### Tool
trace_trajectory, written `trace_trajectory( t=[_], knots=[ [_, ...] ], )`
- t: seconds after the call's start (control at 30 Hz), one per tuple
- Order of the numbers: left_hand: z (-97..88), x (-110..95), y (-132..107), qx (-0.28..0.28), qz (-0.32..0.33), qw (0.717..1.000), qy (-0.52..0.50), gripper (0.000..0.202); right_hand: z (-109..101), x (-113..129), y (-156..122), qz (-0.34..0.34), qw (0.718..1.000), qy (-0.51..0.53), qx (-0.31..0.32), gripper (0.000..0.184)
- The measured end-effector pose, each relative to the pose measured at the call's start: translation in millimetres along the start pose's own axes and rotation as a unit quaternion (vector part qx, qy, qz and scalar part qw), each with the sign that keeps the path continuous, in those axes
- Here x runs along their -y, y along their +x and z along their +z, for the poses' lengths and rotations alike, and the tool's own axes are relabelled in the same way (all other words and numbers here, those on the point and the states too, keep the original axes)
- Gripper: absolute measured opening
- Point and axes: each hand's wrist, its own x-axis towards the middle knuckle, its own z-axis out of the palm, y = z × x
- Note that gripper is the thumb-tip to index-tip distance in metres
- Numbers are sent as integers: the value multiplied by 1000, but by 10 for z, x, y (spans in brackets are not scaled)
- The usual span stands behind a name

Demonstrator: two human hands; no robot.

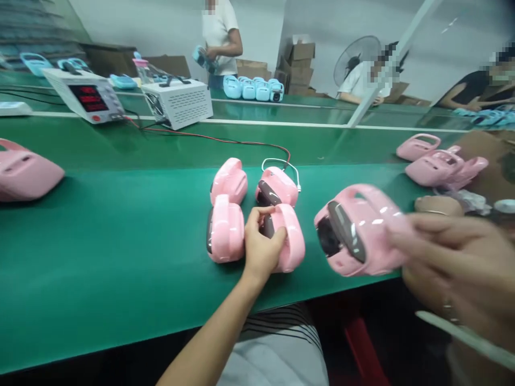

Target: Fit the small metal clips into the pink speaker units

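Note:
My left hand point(263, 241) grips a pink plastic device with a carrying handle point(295, 241), its thumb against the handle and its fingers over the dark panel. That device stands on the green table, in front of a second pink device point(284, 185). Just left are two more pink devices, one in front point(227, 236) and one behind point(229, 182). My right hand point(454, 244), blurred by motion, is closed on another pink handled device point(358, 230), raised and tilted above the table edge. A glossy dark panel and a round black lens-like part show on it.
Several pink devices point(434, 166) lie at the right, beside a cardboard box point(491, 161); another pink device point(28, 171) is at the left. Two power supplies point(90, 96) stand behind, with a red wire and white cable point(298, 177) running forward. People work beyond, near blue devices point(253, 88).

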Motion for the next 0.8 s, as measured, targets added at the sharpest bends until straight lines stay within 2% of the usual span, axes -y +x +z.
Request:
trace_trajectory(
  t=[0.1,0.13,0.23,0.3,0.37,0.43,0.57,0.67,0.8],
  knots=[
    [-18,39,77,3,-11,1000,11,30,66,-271,-91,95,995,23,28,34],
    [-26,53,114,1,-10,1000,12,31,101,-333,-106,106,992,40,46,36],
    [-61,78,234,-10,7,1000,10,31,138,-463,-56,64,989,69,110,50],
    [-89,63,294,-18,-1,1000,-4,31,102,-567,77,36,994,43,94,54],
    [-113,25,325,-19,-25,999,-17,34,65,-719,271,28,999,-11,38,41],
    [-127,-23,330,-22,-38,999,-17,36,65,-894,474,18,995,-92,21,20],
    [-131,-98,297,-15,-48,999,11,36,136,-1129,712,-9,970,-229,82,25],
    [-131,-120,257,-11,-48,998,33,37,136,-1185,727,-22,968,-232,92,21],
    [-134,-123,244,-14,-26,998,52,34,63,-1261,696,-31,975,-214,57,20]
  ],
)
